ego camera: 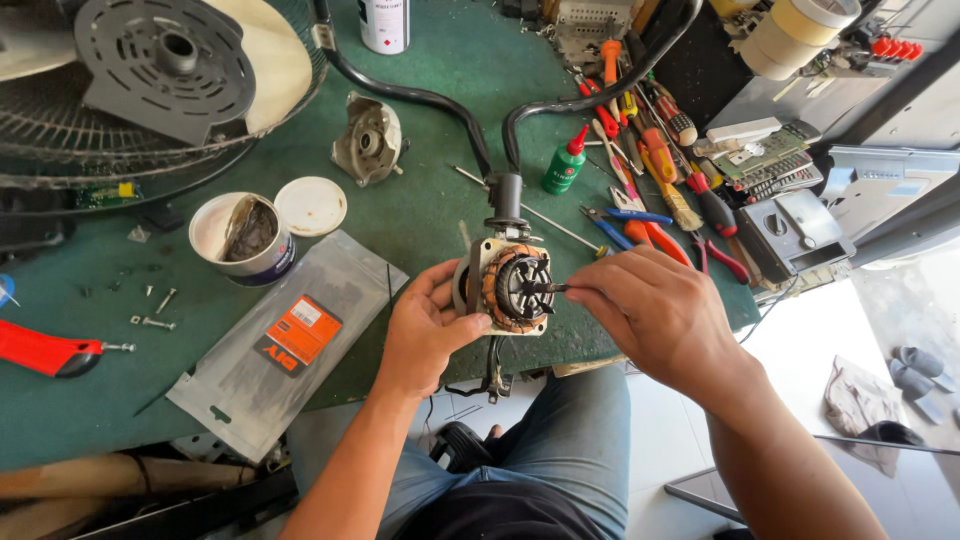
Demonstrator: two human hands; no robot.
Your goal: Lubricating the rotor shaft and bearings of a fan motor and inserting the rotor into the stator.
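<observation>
We hold a small fan motor (512, 288) at the near edge of the green tabletop (440, 190), just above our lap; our left hand (425, 330) wraps its fingers around the motor's left side and grips it firmly, while our right hand (655, 310) pinches its fingers on the short shaft (556, 288) that sticks out of the motor's middle. The motor lies open, its copper windings and black centre bare, and its black cable (420, 97) runs away across the tabletop; a grey metal end cover (368, 140) lies apart near the fan guard (120, 120), and a few loose screws (155, 310) rest to the left, so in our judgement the taking apart is well along and the closing up is not yet done.

As for containers: a white tub (245, 238) stands open, holding a dark greasy mass, its white lid (311, 205) lying just beside it; a flat grey pouch (285, 340) with an orange label lies near our left hand, and we cannot tell whether anything is inside; a green bottle (564, 165) with a red tip stands upright beside the tools.
</observation>
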